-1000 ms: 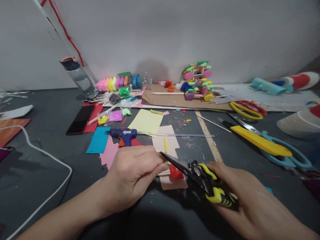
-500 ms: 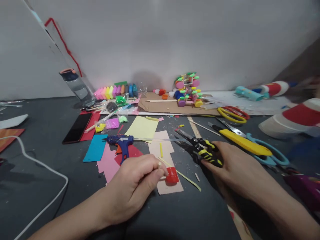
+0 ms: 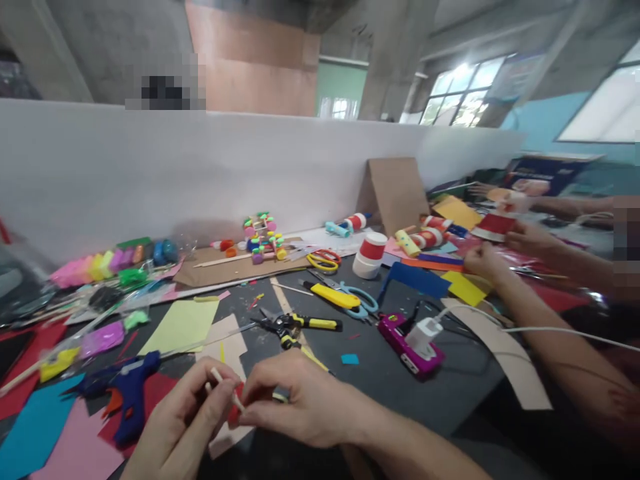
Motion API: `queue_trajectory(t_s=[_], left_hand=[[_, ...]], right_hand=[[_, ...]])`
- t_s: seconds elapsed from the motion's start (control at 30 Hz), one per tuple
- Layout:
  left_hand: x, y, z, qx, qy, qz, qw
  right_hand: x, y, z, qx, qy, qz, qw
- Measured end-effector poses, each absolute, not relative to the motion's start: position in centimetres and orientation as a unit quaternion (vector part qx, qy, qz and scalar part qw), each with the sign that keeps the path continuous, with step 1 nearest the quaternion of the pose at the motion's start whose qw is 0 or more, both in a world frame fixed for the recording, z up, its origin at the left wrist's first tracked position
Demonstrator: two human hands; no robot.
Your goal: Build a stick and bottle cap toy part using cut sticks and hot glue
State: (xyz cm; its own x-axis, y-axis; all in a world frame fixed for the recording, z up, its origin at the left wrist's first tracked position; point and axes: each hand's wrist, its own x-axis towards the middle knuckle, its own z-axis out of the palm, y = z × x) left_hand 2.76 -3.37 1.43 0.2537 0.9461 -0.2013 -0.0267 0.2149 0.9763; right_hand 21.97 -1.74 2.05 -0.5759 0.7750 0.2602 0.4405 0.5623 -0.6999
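My left hand [image 3: 193,417] pinches thin pale sticks [image 3: 217,375] between thumb and fingers, low in the view. Beside it, my right hand [image 3: 295,397] has its thumb and forefinger closed on the lower end of a pale stick. A small red piece [image 3: 234,412] shows between the two hands, partly hidden by the fingers. Black and yellow pliers [image 3: 293,323] lie on the table beyond my right hand, their handles spread. The blue glue gun [image 3: 133,400] rests left of my left hand, over coloured paper.
Yellow cutter [image 3: 334,296], light-blue scissors [image 3: 367,303] and a purple power strip [image 3: 410,347] with a white plug lie to the right. A colourful model [image 3: 263,237] stands at the back. Other people's hands and arms [image 3: 537,320] are at the far right, holding red-and-white items.
The view has swung right and up, showing the room and other people. My right hand has let go of the pliers and come to the stick beside my left hand.
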Motion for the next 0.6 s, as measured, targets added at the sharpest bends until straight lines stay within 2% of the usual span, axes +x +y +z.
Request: queue_trajectory(t_s=[0.3, 0.6], left_hand=[[6.2, -1.1, 2.6, 0.340, 0.432, 0.442, 0.709], [5.7, -1.1, 1.7, 0.354, 0.434, 0.458, 0.690]], right_hand=[[24.0, -0.2, 0.2, -0.442, -0.781, 0.250, 0.364], [23.4, -1.2, 0.4, -0.450, -0.795, 0.237, 0.331]])
